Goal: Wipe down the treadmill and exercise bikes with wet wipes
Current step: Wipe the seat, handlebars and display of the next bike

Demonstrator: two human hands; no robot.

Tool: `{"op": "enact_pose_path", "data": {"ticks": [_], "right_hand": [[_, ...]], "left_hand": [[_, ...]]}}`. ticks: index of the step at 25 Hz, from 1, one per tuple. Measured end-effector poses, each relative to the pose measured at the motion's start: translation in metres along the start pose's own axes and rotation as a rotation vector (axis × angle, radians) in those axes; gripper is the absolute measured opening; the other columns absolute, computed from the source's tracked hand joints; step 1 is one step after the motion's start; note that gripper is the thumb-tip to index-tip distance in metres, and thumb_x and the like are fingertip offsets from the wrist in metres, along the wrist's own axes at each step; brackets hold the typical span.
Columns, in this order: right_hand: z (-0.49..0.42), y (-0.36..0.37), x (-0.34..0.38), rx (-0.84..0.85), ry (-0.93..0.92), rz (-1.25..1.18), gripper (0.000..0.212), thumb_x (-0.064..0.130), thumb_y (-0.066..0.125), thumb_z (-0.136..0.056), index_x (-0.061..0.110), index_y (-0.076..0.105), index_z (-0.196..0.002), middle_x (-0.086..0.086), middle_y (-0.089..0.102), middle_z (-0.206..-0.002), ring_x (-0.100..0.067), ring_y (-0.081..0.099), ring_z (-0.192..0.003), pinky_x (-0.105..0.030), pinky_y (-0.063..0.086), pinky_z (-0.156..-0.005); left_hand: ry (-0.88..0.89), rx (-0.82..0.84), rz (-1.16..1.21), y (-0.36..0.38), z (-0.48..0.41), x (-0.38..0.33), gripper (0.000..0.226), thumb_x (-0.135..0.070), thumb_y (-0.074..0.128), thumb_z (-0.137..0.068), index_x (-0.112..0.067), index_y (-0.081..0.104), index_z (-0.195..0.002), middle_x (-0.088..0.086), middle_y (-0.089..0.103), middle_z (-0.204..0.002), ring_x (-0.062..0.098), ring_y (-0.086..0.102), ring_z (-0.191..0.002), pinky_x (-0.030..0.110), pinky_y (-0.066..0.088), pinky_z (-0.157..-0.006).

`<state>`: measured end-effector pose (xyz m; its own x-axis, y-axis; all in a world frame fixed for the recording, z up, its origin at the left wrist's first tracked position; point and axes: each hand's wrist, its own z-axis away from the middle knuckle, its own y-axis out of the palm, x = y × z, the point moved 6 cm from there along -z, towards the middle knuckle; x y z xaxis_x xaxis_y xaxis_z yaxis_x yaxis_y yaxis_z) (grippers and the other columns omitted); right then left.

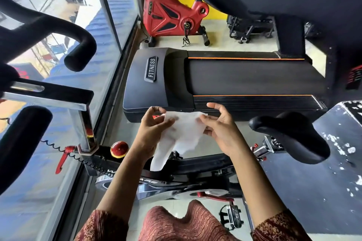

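Note:
Both my hands hold a white wet wipe [183,135] spread out in the air above a black exercise bike [195,164]. My left hand [152,133] pinches its left edge and my right hand [221,129] pinches its right edge, while the lower end hangs loose. The bike's black saddle [293,135] is to the right and its black handlebars [49,31] are to the left. Just beyond my hands lies a black treadmill [225,80] marked FITNESS, with orange stripes. A red exercise bike [168,15] stands behind it.
A glass window wall [101,31] runs along the left, close to the handlebars. A red knob [119,149] and a red lever [62,157] sit on the bike frame. A black mat [313,182] with white flecks covers the floor on the right. More dark equipment [290,6] stands at the top right.

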<state>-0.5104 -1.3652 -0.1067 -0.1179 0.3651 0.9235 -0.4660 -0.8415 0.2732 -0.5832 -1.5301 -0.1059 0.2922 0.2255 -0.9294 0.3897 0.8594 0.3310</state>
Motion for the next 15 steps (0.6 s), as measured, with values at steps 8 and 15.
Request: {"op": "enact_pose_path", "data": {"ticks": [8,15], "right_hand": [[0.009,0.0,-0.001,0.086,-0.004,0.17,0.063,-0.005,0.069,-0.08,0.023,0.043,-0.13,-0.01,0.066,-0.073,-0.015,0.066,-0.073,-0.023,0.045,-0.064],[0.01,-0.007,0.006,0.044,-0.036,0.08,0.041,-0.01,0.062,-0.084,0.018,0.053,-0.113,-0.007,0.071,-0.073,-0.015,0.067,-0.062,-0.026,0.055,-0.052]], "left_hand": [[-0.009,-0.021,-0.031,0.003,0.002,0.001,0.03,0.009,0.059,-0.085,-0.017,0.047,-0.094,0.007,0.066,-0.072,0.015,0.062,-0.057,0.024,0.049,-0.053],[-0.055,-0.202,-0.075,-0.006,0.0,0.005,0.034,0.011,0.067,-0.078,-0.016,0.05,-0.09,0.008,0.062,-0.072,0.008,0.061,-0.051,0.026,0.044,-0.059]]}}
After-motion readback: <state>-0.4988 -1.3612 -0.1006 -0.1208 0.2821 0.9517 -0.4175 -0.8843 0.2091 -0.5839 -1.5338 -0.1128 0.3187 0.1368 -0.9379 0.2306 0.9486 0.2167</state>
